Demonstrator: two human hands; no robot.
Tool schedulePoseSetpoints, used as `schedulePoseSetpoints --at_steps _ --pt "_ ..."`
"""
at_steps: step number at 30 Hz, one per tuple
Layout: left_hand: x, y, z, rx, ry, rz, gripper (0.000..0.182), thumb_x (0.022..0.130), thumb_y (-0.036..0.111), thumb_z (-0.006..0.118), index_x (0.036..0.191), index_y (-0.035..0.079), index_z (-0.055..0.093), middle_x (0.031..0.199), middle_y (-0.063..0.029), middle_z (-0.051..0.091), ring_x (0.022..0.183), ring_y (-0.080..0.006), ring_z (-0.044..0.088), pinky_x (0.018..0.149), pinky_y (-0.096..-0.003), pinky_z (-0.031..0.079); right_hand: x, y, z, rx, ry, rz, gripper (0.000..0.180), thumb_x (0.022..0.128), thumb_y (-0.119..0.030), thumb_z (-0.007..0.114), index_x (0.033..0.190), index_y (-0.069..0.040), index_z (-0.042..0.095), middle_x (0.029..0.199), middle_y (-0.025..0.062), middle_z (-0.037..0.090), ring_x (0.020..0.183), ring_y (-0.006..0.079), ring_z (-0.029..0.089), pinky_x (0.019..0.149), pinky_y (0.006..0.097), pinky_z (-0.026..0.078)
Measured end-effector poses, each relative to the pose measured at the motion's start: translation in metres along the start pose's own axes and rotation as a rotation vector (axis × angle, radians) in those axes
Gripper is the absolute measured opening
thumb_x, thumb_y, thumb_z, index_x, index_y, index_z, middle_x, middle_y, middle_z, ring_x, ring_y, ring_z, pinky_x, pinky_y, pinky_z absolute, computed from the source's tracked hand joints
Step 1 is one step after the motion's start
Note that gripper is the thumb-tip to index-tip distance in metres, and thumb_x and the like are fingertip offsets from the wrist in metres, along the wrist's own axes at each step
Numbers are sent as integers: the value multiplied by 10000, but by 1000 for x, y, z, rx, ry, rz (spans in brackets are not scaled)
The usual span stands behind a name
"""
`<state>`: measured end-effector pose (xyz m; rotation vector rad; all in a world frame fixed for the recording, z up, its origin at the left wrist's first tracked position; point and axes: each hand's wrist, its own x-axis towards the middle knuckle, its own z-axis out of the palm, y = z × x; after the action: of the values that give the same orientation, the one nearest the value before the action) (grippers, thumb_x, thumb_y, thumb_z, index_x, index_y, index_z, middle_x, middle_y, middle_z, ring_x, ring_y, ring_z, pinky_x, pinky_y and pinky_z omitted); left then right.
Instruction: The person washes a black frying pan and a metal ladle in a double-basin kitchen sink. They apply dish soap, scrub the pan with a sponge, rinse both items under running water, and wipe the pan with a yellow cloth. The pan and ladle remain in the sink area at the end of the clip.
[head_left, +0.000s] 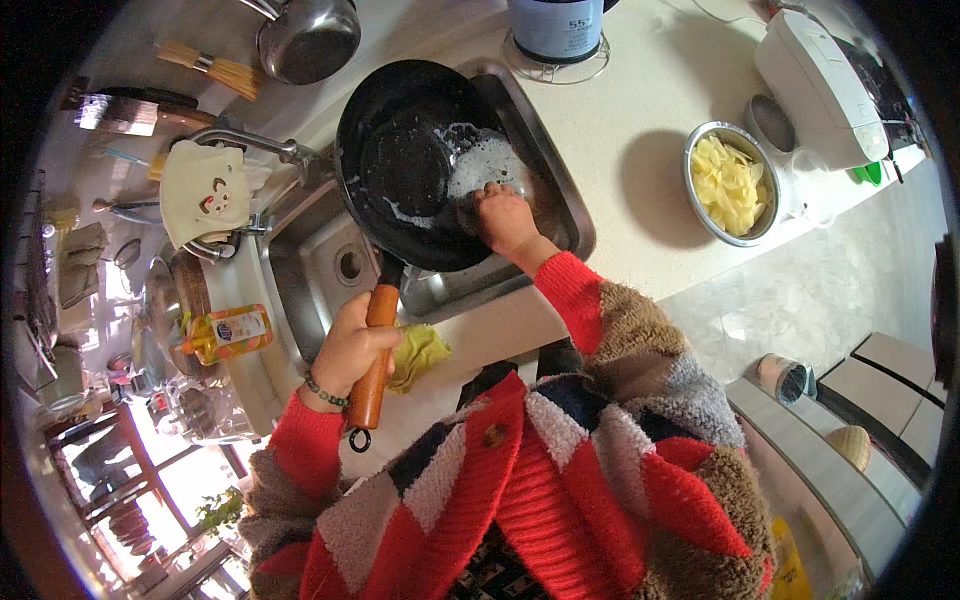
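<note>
A black wok (397, 157) is held tilted over the stainless steel double sink (577, 225). My left hand (349, 349), with a bracelet of green beads at the wrist, is wrapped around the wok's wooden handle (375, 360). Inside the wok, against its right wall, is my right hand (506, 217) with its fingers curled down. Whether those fingers hold a scrubber is hidden. White suds (487, 165) spread over the metal just beyond the fingers, and a smaller patch of foam lies near the front wall.
A steel bowl of sliced potatoes (727, 187) stands on the counter at right, near a white rice cooker (821, 90). The faucet (262, 142) is behind the sink's left side. A bottle of dish soap (229, 334) and a yellow-green cloth (416, 356) lie close by.
</note>
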<state>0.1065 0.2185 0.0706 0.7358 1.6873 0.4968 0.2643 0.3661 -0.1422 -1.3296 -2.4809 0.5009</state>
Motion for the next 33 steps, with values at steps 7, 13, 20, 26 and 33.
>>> schedulePoseSetpoints --at_steps 7,13,20,26,33 --pt "-10 31 15 113 41 12 249 697 21 593 918 -9 481 701 -60 522 447 -149 526 400 -273 439 -12 -7 -12 203 206 -24 225 714 -54 561 926 20 558 919 187 568 871 359 575 764 412 486" --pt "-15 33 33 251 152 45 275 701 29 601 950 -20 497 700 -64 523 459 -148 539 409 -279 441 -16 -10 -17 256 234 -16 194 706 -57 568 888 7 551 895 184 565 852 357 574 748 416 482" --pt "-3 6 37 509 226 204 343 657 101 655 934 -45 515 718 -162 558 584 -280 598 539 -373 467 -21 -13 -15 276 252 -37 197 681 -55 584 870 -7 555 873 166 558 843 355 571 740 415 480" --pt "-6 -14 34 599 300 281 362 641 139 677 913 -37 516 746 -201 573 725 -364 603 657 -415 458 -23 -26 -8 219 230 -115 219 661 -51 593 873 -9 561 870 158 558 828 348 571 719 417 485" --pt "-35 -48 -16 -79 -43 141 345 740 78 636 1025 -22 471 711 -75 543 537 -157 574 454 -276 451 -13 -62 -20 195 59 -186 224 747 -139 625 935 -20 603 856 202 606 829 363 593 698 435 497"
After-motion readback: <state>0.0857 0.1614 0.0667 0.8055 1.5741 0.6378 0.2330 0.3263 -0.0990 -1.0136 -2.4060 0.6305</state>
